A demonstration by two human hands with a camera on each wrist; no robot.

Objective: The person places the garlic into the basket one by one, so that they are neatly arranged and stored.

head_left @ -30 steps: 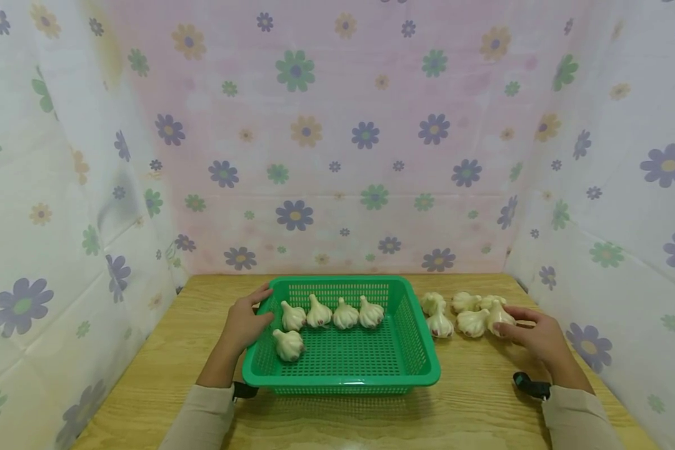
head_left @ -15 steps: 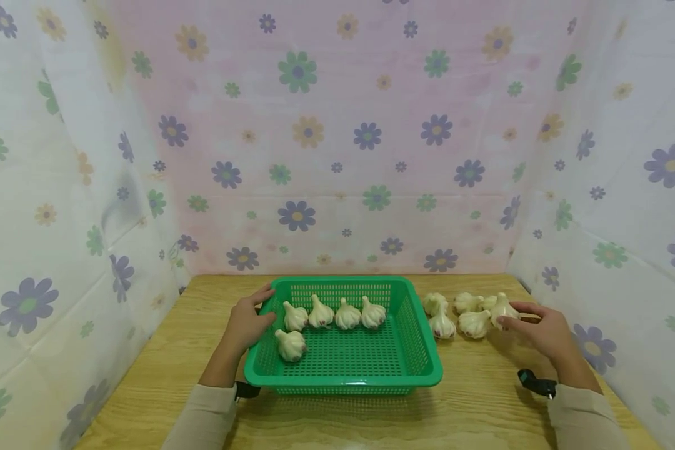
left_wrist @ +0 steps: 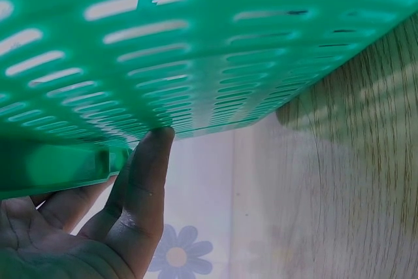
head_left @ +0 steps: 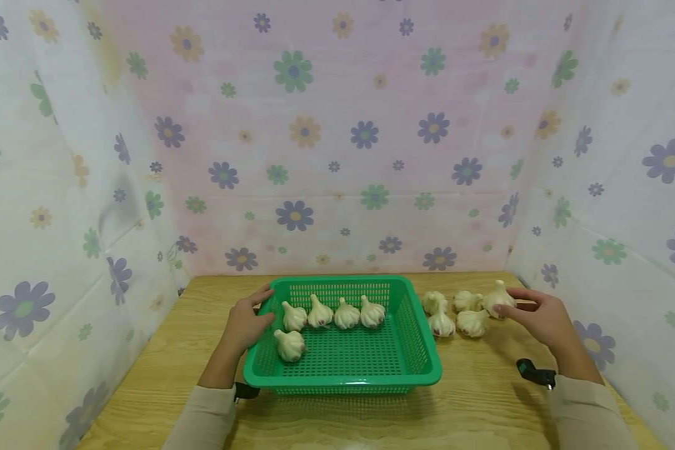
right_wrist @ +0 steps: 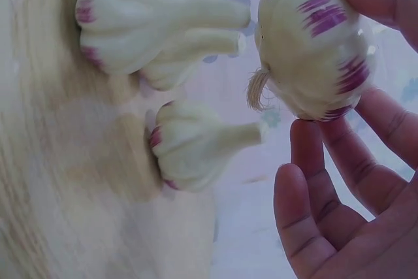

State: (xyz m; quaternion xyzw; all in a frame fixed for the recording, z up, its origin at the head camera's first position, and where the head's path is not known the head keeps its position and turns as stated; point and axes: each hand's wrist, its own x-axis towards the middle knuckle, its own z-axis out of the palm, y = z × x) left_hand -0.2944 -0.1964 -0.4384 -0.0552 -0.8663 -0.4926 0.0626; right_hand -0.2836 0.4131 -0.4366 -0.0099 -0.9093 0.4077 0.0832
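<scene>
The right hand was pinching one garlic bulb between thumb and fingertips, above the right side of the wooden tabletop; its little finger and part of the palm were cut off or turned aside, so I could not follow every finger. Near it were the loose bulbs, in a small group. The head view showed four clearly, but whether another was hidden behind the pinched bulb, I could not tell from there. The grip of the left hand was closed over the left rim of the green basket, with some fingers partly covered by this rim in the left wrist view. Inside, four bulbs made a row at the far side, and a fifth bulb lay nearer, at left.
</scene>
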